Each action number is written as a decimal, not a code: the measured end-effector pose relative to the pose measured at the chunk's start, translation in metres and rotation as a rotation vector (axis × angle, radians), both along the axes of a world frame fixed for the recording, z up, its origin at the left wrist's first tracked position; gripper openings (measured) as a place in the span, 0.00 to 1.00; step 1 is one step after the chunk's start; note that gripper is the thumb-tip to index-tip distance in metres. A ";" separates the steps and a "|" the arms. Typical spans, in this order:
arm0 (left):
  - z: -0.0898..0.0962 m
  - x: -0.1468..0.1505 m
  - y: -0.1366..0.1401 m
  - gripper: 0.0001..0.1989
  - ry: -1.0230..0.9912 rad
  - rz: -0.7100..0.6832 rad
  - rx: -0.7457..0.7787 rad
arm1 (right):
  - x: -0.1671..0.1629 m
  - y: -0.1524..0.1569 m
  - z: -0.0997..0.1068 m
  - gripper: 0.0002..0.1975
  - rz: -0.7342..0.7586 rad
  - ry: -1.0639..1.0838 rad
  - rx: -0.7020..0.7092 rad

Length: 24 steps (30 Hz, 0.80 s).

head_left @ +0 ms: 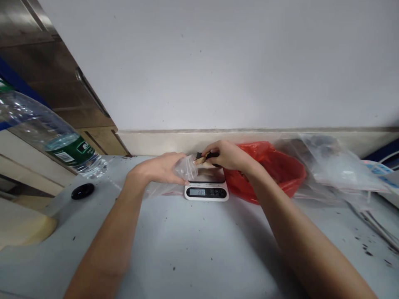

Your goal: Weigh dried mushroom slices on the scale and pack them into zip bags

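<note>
Near the wall, a small white digital scale (207,192) sits on the grey table, its display lit with digits too blurred to read surely. Above its left side my left hand (162,168) is closed on a small clear plastic bag (186,167), whose mouth faces right. My right hand (229,155) pinches a tan and dark piece (202,160) at the bag's mouth; what kind it is I cannot tell. More pale and dark matter lies under my right fingers on the scale's plate (208,176). Beside the scale, partly behind my right forearm, stands an open red plastic bag (280,170).
Clear plastic bags (336,166) are piled at the right, near white cables (378,226). At the left, a water bottle (71,143) tilts across the view above a round black object (82,191). The wall (237,66) closes off the back, and dark crumbs dot the table (193,257).
</note>
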<state>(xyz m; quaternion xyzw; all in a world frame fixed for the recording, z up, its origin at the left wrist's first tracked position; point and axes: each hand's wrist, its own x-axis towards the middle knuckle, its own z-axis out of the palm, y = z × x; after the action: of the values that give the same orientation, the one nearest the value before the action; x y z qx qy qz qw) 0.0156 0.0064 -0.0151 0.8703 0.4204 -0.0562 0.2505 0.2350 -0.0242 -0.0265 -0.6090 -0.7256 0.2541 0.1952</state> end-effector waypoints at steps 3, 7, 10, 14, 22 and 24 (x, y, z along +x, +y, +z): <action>0.001 0.000 0.001 0.33 -0.030 0.003 -0.021 | 0.003 -0.003 0.008 0.14 0.022 0.059 -0.003; 0.003 0.000 0.003 0.33 -0.023 0.028 -0.010 | 0.004 -0.007 0.016 0.13 -0.002 0.091 -0.001; 0.006 -0.002 0.004 0.32 0.014 0.031 0.007 | 0.005 -0.008 0.020 0.14 -0.086 0.069 -0.023; 0.007 -0.003 0.004 0.32 0.052 0.046 -0.001 | 0.008 -0.008 0.023 0.14 -0.107 0.043 0.013; 0.001 0.010 -0.001 0.34 -0.173 -0.006 -0.016 | -0.008 -0.011 0.019 0.15 0.239 0.059 0.116; 0.000 0.010 -0.001 0.33 -0.227 -0.018 -0.050 | -0.013 -0.011 0.017 0.16 0.285 0.060 0.123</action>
<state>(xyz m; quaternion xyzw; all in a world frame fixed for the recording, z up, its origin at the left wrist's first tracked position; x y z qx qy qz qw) 0.0256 0.0053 -0.0147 0.8683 0.3797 0.0302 0.3177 0.2218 -0.0348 -0.0095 -0.4788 -0.8127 0.2523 0.2159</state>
